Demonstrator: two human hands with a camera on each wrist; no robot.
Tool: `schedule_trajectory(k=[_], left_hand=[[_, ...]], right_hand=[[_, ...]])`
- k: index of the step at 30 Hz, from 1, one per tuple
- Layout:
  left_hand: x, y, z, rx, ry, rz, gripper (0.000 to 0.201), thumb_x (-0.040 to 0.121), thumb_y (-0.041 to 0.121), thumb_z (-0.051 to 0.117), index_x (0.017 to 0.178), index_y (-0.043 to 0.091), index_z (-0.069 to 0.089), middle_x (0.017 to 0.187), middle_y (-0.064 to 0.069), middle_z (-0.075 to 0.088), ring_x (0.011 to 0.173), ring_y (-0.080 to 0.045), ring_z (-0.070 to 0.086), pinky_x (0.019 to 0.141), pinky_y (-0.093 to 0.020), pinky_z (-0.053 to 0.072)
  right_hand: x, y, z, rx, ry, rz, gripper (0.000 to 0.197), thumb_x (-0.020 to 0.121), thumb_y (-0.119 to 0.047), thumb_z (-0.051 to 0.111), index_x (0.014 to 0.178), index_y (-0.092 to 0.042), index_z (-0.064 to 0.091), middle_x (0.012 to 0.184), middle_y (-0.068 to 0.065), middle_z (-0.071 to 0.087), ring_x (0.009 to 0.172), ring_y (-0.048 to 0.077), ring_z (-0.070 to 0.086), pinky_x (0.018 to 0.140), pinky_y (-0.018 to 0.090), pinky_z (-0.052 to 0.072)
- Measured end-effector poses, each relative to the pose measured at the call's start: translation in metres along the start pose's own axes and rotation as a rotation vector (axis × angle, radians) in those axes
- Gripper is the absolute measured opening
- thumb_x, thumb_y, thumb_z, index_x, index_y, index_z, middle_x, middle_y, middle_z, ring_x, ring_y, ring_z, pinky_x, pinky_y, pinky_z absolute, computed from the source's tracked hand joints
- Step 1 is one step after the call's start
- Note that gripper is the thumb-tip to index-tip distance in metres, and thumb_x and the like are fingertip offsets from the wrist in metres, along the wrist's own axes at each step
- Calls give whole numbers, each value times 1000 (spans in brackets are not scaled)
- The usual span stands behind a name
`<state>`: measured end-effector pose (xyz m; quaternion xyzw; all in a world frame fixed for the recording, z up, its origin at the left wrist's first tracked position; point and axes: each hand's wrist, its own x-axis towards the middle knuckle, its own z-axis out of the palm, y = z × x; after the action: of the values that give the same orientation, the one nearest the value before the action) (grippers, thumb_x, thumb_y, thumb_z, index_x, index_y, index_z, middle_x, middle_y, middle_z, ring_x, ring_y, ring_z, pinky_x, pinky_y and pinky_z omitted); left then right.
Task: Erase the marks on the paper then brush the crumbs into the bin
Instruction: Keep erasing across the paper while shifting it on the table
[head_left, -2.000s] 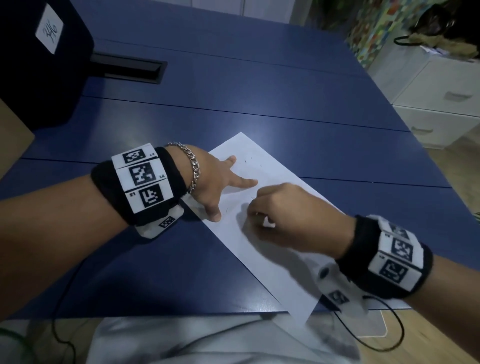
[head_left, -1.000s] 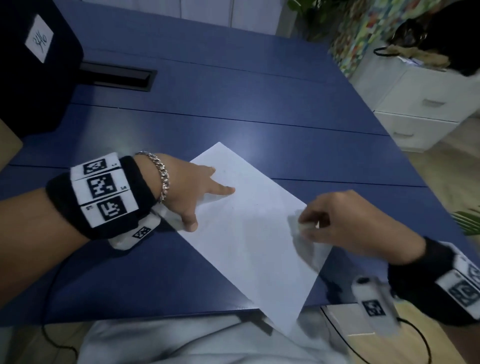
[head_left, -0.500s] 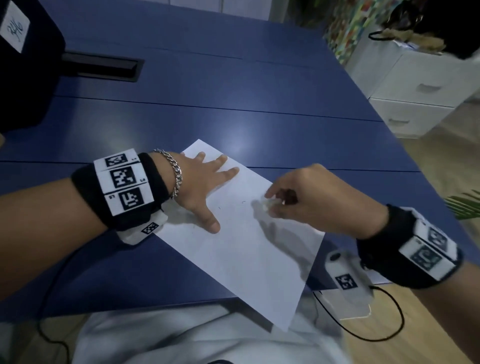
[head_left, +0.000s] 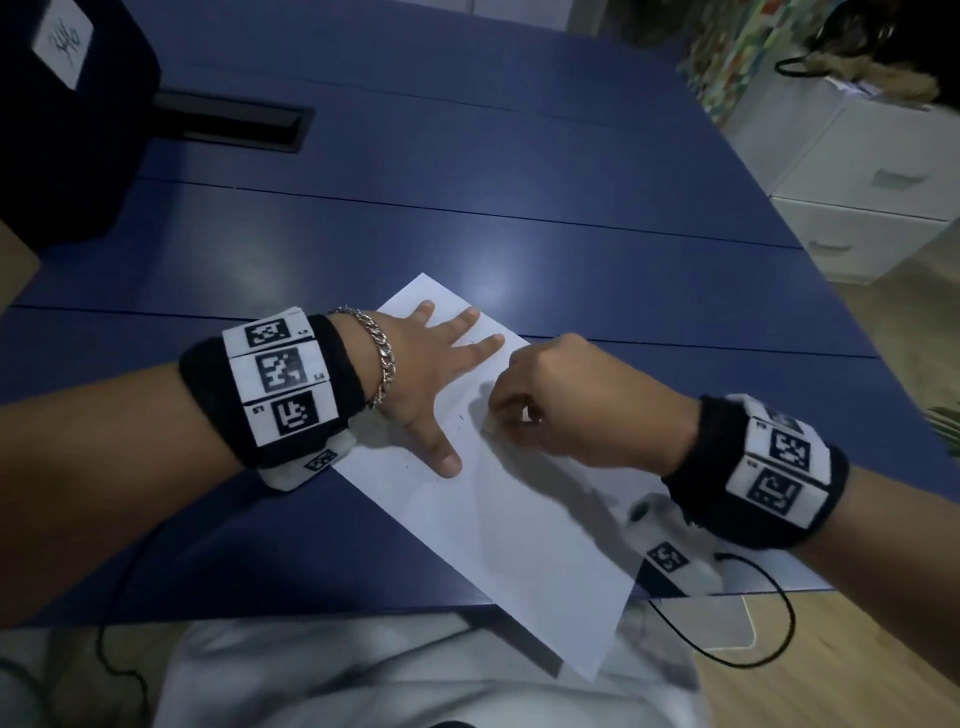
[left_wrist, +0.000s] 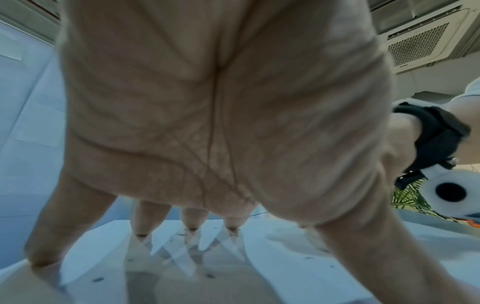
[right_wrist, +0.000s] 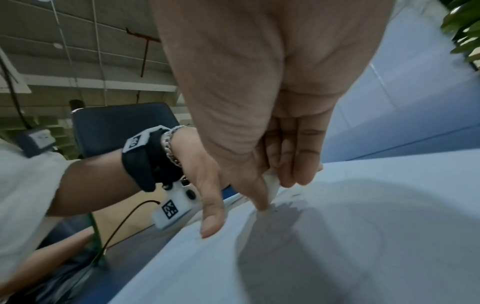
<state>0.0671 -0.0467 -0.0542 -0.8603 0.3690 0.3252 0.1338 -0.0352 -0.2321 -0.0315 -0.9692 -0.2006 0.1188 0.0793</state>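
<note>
On the blue surface (head_left: 519, 218), the left hand (head_left: 415, 374) presses flat, fingers spread, on the paper (head_left: 519, 519); the right hand (head_left: 566, 400) pinches a white eraser (right_wrist: 271, 185) against it.

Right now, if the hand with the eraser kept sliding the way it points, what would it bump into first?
Probably the left hand, pressed flat on the paper. The right hand pinches the eraser close beside it, though depth is unclear.

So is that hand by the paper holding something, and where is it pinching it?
Yes. The right hand pinches a small white eraser by its upper part, its lower tip on the paper. The left hand holds nothing; it presses flat on the paper.
</note>
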Motion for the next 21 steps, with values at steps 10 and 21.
schedule_trajectory(k=[10,21], left_hand=[[-3,4,-1,-16,4,-13,153,53,92,76,153,52,-32,165,17,-37,158,-36,-21,122,-70,20],[-1,0,0,-19,15,-3,153,50,94,74,153,53,-32,165,18,-37,159,-36,-19,119,-73,23]], right_hand=[[3,6,-1,-10,37,7,14,86,-26,64,73,-19,66,72,-4,59,68,18,56,63,40,51],[3,0,2,2,50,-11,13,85,-25,64,74,-17,66,75,-4,58,68,19,57,64,40,51]])
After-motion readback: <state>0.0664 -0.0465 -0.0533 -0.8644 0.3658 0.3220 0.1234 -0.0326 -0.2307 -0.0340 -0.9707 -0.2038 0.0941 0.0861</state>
